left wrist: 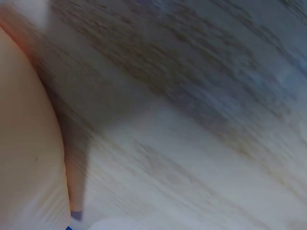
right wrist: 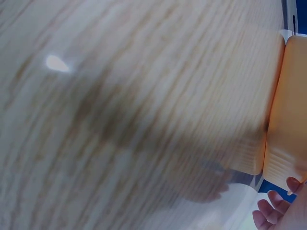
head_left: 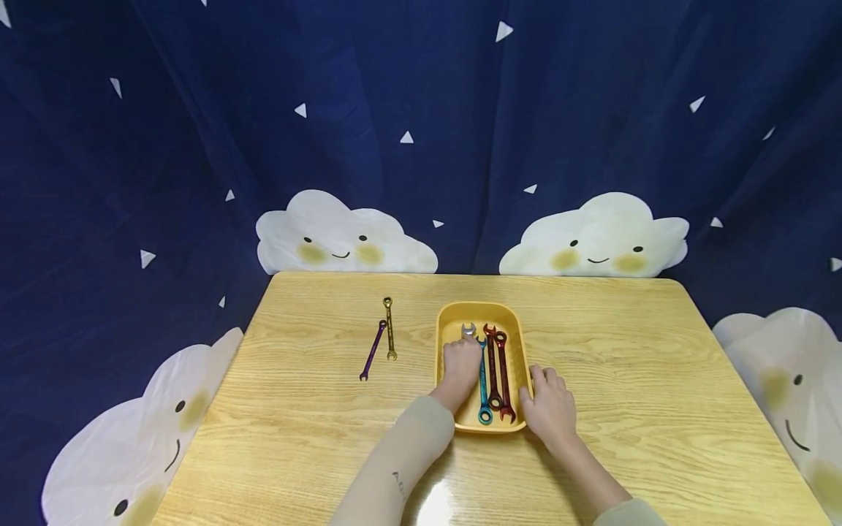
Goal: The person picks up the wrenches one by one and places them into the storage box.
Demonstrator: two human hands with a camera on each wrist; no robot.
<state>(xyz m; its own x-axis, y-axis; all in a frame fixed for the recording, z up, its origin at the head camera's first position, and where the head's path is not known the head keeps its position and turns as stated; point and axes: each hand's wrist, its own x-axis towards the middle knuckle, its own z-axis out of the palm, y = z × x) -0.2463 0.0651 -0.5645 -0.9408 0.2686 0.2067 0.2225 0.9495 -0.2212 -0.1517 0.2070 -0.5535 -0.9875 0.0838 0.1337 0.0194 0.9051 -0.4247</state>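
A yellow tray (head_left: 481, 429) stands on the wooden table, holding several combination wrenches. My left hand (head_left: 463, 361) reaches inside it from the left and grips a silver wrench (head_left: 468, 329), whose open end shows past the fingers; the rest is hidden. Just right of that hand lies a blue wrench (head_left: 483, 380), then two red wrenches, one (head_left: 492, 365) beside the other (head_left: 504, 376). At the tray's right wall rests my right hand (head_left: 551, 405), thumb by the rim and fingers loosely bent. In the right wrist view its fingers (right wrist: 276, 203) appear at the lower corner, near the tray wall (right wrist: 290, 110).
Left of the tray, a gold wrench (head_left: 390, 329) and a purple wrench (head_left: 373, 351) lie on the table (head_left: 296, 438), their upper ends close together. A dark blue curtain (head_left: 460, 88) with clouds hangs behind the table's far edge.
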